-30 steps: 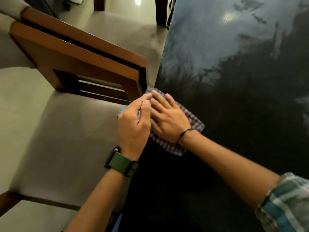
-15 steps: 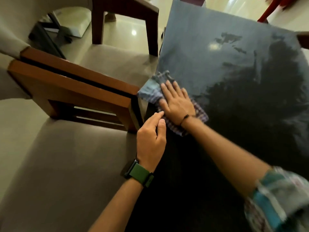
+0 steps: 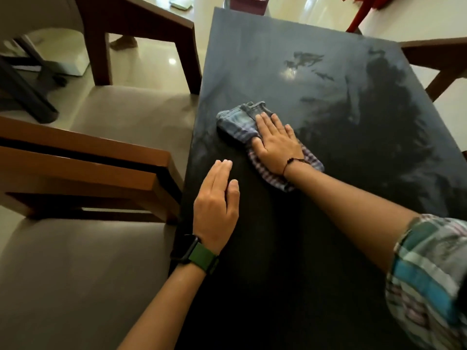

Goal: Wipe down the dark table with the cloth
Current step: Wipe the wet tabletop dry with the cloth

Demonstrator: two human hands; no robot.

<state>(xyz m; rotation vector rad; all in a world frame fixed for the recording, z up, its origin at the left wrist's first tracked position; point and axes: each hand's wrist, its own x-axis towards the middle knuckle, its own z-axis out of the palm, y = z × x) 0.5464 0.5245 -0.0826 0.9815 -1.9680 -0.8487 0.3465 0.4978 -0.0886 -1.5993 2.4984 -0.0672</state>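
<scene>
The dark glossy table (image 3: pixel 328 137) fills the middle and right of the view, with hazy smears on its far half. A checked blue and purple cloth (image 3: pixel 238 122) lies bunched on the table near its left edge. My right hand (image 3: pixel 276 144) presses flat on the cloth, fingers stretched forward, and covers its middle. My left hand (image 3: pixel 217 208), with a green-strapped watch on the wrist, rests flat on the bare table just behind the cloth, fingers together, holding nothing.
A wooden chair with a beige cushion (image 3: pixel 75 261) stands tight against the table's left edge; its wooden arm (image 3: pixel 83 160) reaches the table. A second wooden chair (image 3: pixel 141 34) stands further back on the left. Another wooden piece (image 3: pixel 439 59) shows at the far right.
My right hand has pushed the cloth forward and inward from the left edge. My left hand has come off the edge and laid flat on the table top. The view has tilted up.
</scene>
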